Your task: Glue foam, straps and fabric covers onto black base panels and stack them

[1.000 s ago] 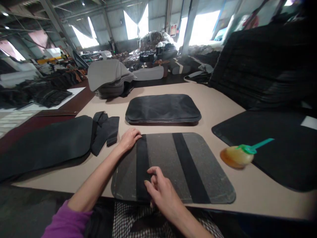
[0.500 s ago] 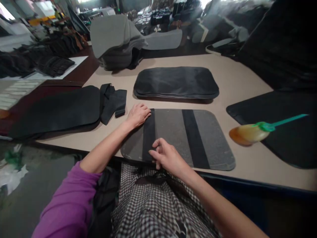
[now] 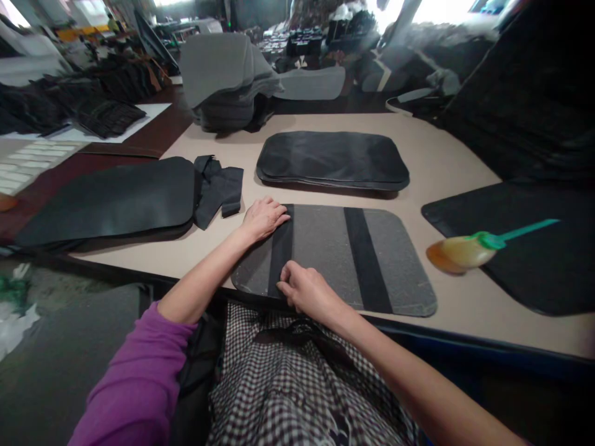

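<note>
A grey rounded panel [image 3: 320,248] lies flat at the table's front edge, crossed by two black strips. My left hand [image 3: 266,220] rests on its far left corner, fingers extended over the top end of the left black strip [image 3: 282,248]. Near that strip's front end is my right hand [image 3: 304,288], its thumb and fingers pinched together; whatever may be between the fingertips is too small to make out. The right black strip [image 3: 367,260] lies untouched across the panel.
Behind the panel is a stack of black pieces [image 3: 332,158]. Black panels [image 3: 125,198] and scraps [image 3: 218,189] lie left. A yellow bottle with a green nozzle [image 3: 465,253] lies right, beside a dark panel [image 3: 534,248]. Grey pieces [image 3: 218,74] are piled at the back.
My right hand's fingers have closed together near the left strip's front end. My left hand stays at the far left corner. The whole view has shifted slightly.
</note>
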Demonstrator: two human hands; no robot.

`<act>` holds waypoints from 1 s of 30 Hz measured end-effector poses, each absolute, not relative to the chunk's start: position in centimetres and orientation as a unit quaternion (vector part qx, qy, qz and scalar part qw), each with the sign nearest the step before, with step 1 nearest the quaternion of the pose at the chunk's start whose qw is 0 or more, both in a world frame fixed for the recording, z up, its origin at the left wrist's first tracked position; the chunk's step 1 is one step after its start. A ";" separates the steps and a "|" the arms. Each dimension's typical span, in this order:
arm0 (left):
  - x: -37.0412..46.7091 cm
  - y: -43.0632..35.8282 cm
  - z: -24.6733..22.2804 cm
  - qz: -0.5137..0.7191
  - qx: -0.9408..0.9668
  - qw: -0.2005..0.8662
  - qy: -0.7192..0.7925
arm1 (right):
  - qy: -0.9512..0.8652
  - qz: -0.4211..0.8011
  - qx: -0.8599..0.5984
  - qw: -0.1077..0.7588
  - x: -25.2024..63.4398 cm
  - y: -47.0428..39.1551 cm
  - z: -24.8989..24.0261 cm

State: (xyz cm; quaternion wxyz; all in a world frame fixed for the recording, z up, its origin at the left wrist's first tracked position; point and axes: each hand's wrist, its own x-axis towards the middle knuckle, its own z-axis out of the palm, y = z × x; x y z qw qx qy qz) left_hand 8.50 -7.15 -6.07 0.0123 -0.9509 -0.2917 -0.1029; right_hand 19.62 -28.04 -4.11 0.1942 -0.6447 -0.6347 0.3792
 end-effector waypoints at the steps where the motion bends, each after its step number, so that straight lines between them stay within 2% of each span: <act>1: 8.5 -7.1 -6.1 -0.102 -0.950 0.015 -0.294 | -0.658 0.334 -0.652 0.171 19.6 -28.1 -4.1; 4: 8.6 -7.2 -6.0 -0.107 -0.950 0.021 -0.293 | -0.713 0.198 -0.666 0.097 19.1 -28.8 -3.9; 7: 8.7 -7.4 -6.1 -0.125 -0.952 0.021 -0.277 | -0.762 0.096 -0.635 0.086 18.4 -30.5 -3.8; 11: 8.7 -6.2 -7.5 -0.148 -0.948 0.030 -0.279 | -0.815 -0.010 -0.564 0.132 18.3 -32.6 -4.6; 14: 8.9 -4.3 -8.7 -0.149 -0.942 0.025 -0.299 | -0.825 -0.007 -0.538 0.174 20.2 -34.2 -4.6; 17: 9.0 -3.1 -8.6 -0.160 -0.939 0.001 -0.305 | -0.804 -0.005 -0.533 0.262 24.3 -36.8 -3.6; 20: 8.8 -3.5 -6.9 -0.199 -0.926 -0.008 -0.321 | -0.691 -0.035 -0.616 0.376 31.1 -40.5 -2.8; 22: 8.8 -4.6 -5.2 -0.241 -0.915 -0.021 -0.323 | -0.567 -0.083 -0.715 0.400 36.9 -42.9 -3.0; 23: 8.9 -5.4 -4.3 -0.258 -0.911 -0.034 -0.319 | -0.503 -0.114 -0.768 0.381 40.0 -43.9 -3.3; 25: 9.5 -7.4 -2.6 -0.281 -0.909 -0.068 -0.300 | -0.418 -0.116 -0.856 0.283 45.7 -45.4 -4.1; 30: 12.5 -12.2 -0.5 -0.282 -0.926 -0.116 -0.222 | -0.443 -0.084 -0.864 0.223 53.5 -46.6 -6.0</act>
